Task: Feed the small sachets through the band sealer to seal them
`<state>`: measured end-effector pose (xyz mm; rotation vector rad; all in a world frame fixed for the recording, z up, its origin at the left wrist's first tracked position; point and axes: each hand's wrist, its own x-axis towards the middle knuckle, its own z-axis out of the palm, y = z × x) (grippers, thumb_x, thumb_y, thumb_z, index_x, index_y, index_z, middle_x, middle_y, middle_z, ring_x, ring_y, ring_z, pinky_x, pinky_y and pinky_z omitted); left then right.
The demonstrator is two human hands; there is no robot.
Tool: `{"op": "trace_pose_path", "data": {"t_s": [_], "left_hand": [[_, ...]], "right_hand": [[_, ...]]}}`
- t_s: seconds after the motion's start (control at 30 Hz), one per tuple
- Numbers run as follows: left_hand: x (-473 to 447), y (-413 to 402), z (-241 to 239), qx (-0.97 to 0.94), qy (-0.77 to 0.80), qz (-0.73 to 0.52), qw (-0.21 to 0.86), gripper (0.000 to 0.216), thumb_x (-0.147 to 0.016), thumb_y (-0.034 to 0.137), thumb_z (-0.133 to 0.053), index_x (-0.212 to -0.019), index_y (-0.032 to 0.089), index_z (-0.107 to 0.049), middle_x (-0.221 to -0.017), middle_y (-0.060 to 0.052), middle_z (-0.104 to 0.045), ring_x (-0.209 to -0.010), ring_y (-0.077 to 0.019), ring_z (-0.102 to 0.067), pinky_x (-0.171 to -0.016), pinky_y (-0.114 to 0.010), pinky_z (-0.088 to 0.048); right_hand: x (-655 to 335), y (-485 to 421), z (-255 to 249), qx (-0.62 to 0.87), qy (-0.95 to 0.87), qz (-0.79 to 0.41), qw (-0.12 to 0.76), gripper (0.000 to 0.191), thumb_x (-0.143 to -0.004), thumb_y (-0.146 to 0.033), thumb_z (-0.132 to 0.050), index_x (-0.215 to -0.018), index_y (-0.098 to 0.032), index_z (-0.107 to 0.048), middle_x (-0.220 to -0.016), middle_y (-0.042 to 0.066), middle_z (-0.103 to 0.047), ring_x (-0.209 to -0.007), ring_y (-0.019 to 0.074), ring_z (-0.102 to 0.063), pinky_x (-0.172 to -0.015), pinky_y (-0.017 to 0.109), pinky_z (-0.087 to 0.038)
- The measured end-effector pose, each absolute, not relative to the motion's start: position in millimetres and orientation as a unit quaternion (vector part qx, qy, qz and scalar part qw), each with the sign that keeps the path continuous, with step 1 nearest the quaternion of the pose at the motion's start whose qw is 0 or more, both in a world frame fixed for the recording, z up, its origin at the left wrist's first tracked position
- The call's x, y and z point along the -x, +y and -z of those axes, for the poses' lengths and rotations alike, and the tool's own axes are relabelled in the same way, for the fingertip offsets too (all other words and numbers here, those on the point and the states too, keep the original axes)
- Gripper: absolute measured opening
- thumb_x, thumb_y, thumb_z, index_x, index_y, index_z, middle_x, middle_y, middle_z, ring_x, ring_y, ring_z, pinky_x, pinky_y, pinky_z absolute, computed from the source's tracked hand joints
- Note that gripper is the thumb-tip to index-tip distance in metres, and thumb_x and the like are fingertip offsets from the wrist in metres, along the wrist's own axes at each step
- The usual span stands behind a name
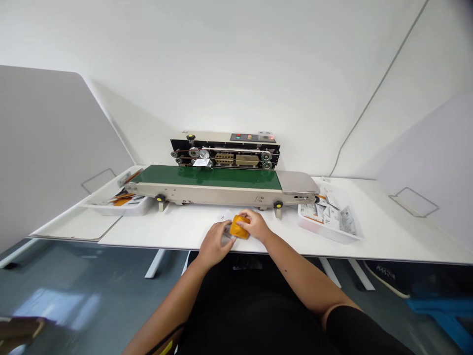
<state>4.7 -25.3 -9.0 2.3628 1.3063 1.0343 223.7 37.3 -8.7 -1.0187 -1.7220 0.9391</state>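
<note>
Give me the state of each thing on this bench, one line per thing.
Flat orange plastic pouch: held off-centre between both hands.
Left hand: gripping the pouch's left edge.
Right hand: fingers on top of the pouch.
Beige metal band sealer with green belt: upright, red panel light apparently lit.
White plastic tray of white sachets: full, sachets jumbled.
White plastic tray of orange pouches: pouches lying flat.

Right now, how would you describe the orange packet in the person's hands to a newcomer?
On the white table, in front of the green-belted sealing machine, find the left hand and right hand. Between them is a yellow-orange pouch, unlike the white sachets in the tray to its right.
</note>
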Motion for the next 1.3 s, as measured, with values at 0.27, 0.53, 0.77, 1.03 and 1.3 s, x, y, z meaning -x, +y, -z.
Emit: {"op": "trace_pose_path", "data": {"t_s": [0.27,0.53,0.77,1.03,1.3], "left_hand": [[1.1,-25.8,14.6,-0.835,0.413,-0.344,0.118,0.052,-0.095,0.028,-0.062,-0.146,0.027,-0.055,-0.13,-0.011,-0.07,-0.118,-0.0303,-0.065,-0.106,-0.05,-0.051],[0.6,-31.4,13.3,-0.805,0.446,-0.359,0.156,0.066,-0.092,0.025,-0.065,-0.154,0.026,-0.043,-0.143,-0.011,-0.062,-0.121,-0.0279,-0.065,-0.108,-0.047,-0.052],[-1.4,-33.9,7.7,-0.797,0.456,-0.354,0.177,0.062,-0.091,0.025,-0.064,-0.15,0.025,-0.045,-0.143,-0.011,-0.062,-0.12,-0.0272,-0.065,-0.109,-0.047,-0.051],[-1.9,-33.6,11.2,-0.796,0.458,-0.357,0.171,0.062,-0.091,0.027,-0.064,-0.15,0.025,-0.046,-0.146,-0.011,-0.061,-0.119,-0.0271,-0.066,-0.108,-0.046,-0.053],[-0.1,-33.4,14.9,-0.801,0.46,-0.348,0.16,0.061,-0.092,0.029,-0.063,-0.151,0.024,-0.045,-0.149,-0.012,-0.059,-0.122,-0.0275,-0.066,-0.111,-0.047,-0.051]], "right_hand": [[-217.0,31.5,10.7,0.376,-0.642,-0.465,0.48,0.041,-0.084,-0.036,-0.071,-0.121,-0.024,-0.058,-0.098,0.002,-0.068,-0.09,0.018,-0.069,-0.083,0.033,-0.056],[-276.7,51.3,-56.7,0.443,-0.668,-0.499,0.329,0.037,-0.079,-0.047,-0.08,-0.103,-0.02,-0.069,-0.065,-0.003,-0.064,-0.047,0.0099,-0.053,-0.043,0.02,-0.041],[-361.3,135.3,-138.4,0.518,-0.42,-0.284,0.689,0.036,-0.085,-0.035,-0.07,-0.115,-0.018,-0.06,-0.05,-0.01,-0.051,-0.04,0.008,-0.045,-0.039,0.016,-0.036],[-364.5,167.7,-128.0,0.552,-0.376,-0.385,0.637,0.012,-0.076,-0.011,-0.066,-0.085,-0.016,-0.06,-0.051,-0.005,-0.055,-0.039,0.0061,-0.045,-0.036,0.013,-0.034],[-332.8,183.8,-133.3,0.563,-0.395,-0.423,0.589,0.017,-0.083,-0.02,-0.075,-0.087,-0.017,-0.059,-0.052,-0.003,-0.056,-0.042,0.0085,-0.049,-0.039,0.016,-0.036]]}}
